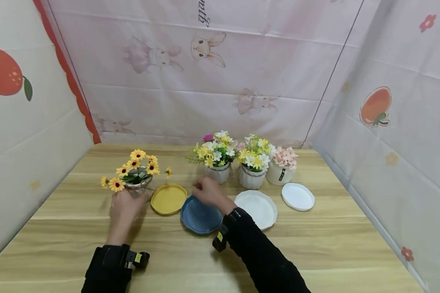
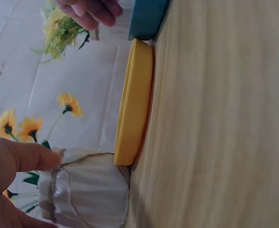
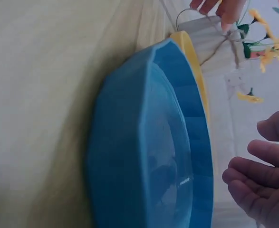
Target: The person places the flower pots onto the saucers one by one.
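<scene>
My left hand (image 1: 126,205) grips the white pot (image 2: 89,190) of yellow sunflowers (image 1: 135,165) at the table's left. In the left wrist view, the thumb lies at the rim, beside the twine tied around the pot. A round yellow dish (image 1: 168,199) stands just right of that pot. Over the far edge of the blue scalloped dish (image 1: 201,217) hovers my right hand (image 1: 210,190), holding nothing. Its fingers are loosely curled in the right wrist view, with the blue dish (image 3: 170,137) below them.
Behind the dishes stand two ribbed white pots of mixed flowers (image 1: 218,173) (image 1: 251,178) and a white pot with pink blooms (image 1: 280,173). A white scalloped plate (image 1: 256,209) and a smaller white dish (image 1: 298,196) lie to the right. Printed cloth walls enclose the wooden table (image 1: 190,264).
</scene>
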Demonstrator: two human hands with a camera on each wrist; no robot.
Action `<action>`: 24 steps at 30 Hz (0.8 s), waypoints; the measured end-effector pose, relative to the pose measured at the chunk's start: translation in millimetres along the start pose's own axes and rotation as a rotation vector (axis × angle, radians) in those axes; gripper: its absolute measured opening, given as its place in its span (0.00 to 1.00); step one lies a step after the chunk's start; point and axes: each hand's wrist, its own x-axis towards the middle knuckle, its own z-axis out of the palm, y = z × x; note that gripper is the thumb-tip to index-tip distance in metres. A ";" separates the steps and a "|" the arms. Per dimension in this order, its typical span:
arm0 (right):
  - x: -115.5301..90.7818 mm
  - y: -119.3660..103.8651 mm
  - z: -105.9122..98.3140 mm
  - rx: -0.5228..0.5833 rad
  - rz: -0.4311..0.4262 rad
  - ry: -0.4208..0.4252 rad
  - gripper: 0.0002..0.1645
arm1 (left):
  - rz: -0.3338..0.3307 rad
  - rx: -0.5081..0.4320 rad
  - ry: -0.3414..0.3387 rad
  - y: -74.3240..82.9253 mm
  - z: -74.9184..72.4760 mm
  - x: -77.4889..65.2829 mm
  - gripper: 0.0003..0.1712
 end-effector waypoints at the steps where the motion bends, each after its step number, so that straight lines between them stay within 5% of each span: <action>1: 4.7 -0.3 2.3 -0.004 -0.013 -0.003 0.18 | -0.014 -0.025 -0.012 -1.0 0.0 2.7 0.33; 4: 15.0 -5.1 8.4 -0.025 -0.044 -0.033 0.18 | -0.043 -0.126 0.025 -3.9 0.3 10.8 0.45; 10: 28.7 -22.0 19.6 -0.084 -0.059 -0.117 0.19 | -0.095 -0.254 0.108 -6.3 -4.3 20.8 0.51; 17: 41.8 -30.6 32.2 -0.214 0.004 -0.140 0.18 | -0.021 -0.359 0.123 -7.3 -6.5 26.4 0.58; 24: 51.5 -30.7 41.1 -0.254 0.062 -0.136 0.18 | -0.047 -0.165 0.044 -4.2 -9.2 39.0 0.61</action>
